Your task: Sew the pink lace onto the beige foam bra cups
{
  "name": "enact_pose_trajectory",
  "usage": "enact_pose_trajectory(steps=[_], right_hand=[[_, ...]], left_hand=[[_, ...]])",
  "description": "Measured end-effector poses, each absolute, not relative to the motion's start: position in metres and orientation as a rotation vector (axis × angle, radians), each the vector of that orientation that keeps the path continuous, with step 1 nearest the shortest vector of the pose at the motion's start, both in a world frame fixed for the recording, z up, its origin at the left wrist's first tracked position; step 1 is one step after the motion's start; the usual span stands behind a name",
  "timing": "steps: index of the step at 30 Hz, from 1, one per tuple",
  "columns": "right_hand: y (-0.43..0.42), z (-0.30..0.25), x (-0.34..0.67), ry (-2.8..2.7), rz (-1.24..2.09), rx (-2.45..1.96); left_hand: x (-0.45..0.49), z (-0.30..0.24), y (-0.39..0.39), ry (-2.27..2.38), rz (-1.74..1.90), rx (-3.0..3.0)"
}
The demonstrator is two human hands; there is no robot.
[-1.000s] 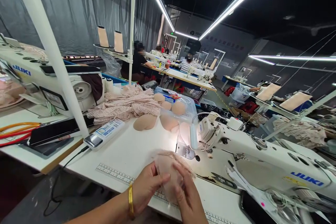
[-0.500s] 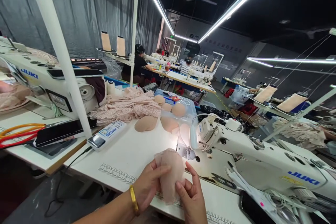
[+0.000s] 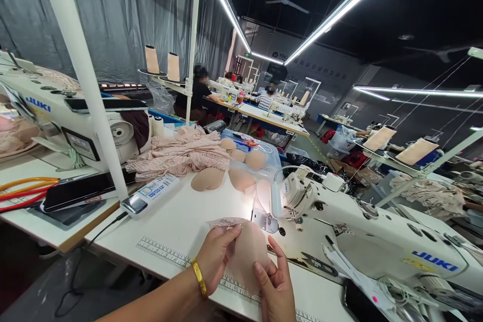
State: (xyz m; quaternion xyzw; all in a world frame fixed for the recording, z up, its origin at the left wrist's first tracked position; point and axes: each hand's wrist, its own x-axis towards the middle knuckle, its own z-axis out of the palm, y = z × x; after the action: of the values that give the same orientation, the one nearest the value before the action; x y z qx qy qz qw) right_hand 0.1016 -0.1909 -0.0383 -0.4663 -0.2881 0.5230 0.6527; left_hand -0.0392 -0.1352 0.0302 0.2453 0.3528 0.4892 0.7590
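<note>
A beige bra cup (image 3: 247, 251) covered in thin fabric is held over the table's front edge, before the sewing machine needle. My left hand (image 3: 216, 259), with a gold bracelet at the wrist, pinches its cloth on the left side, where a lace edge (image 3: 226, 222) spreads out flat. My right hand (image 3: 277, 282) grips the cup's lower right side between thumb and fingers, its index finger raised off the cloth. More beige cups (image 3: 207, 179) lie on the table behind, beside a heap of beige lace (image 3: 181, 153).
To the right stands a white sewing machine (image 3: 362, 226) with its lamp lit. A phone on a power pack (image 3: 136, 205) lies left, with a cable. Orange-handled scissors (image 3: 26, 191) are on the left table. A clear plastic box (image 3: 269, 161) stands behind. Co-workers sit farther back.
My left hand has shifted slightly left and turned the cloth, so the lace edge now spreads to the left. The cup's rounded face shows more. My right hand stays about where it was.
</note>
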Motion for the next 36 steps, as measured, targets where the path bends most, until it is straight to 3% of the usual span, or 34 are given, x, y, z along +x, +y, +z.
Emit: enact_pose_trajectory(steps=[36], right_hand=[[-0.192, -0.045, 0.1, -0.635, 1.023, -1.067]], left_hand=[[-0.024, 0.043, -0.134, 0.592, 0.96, 0.637]])
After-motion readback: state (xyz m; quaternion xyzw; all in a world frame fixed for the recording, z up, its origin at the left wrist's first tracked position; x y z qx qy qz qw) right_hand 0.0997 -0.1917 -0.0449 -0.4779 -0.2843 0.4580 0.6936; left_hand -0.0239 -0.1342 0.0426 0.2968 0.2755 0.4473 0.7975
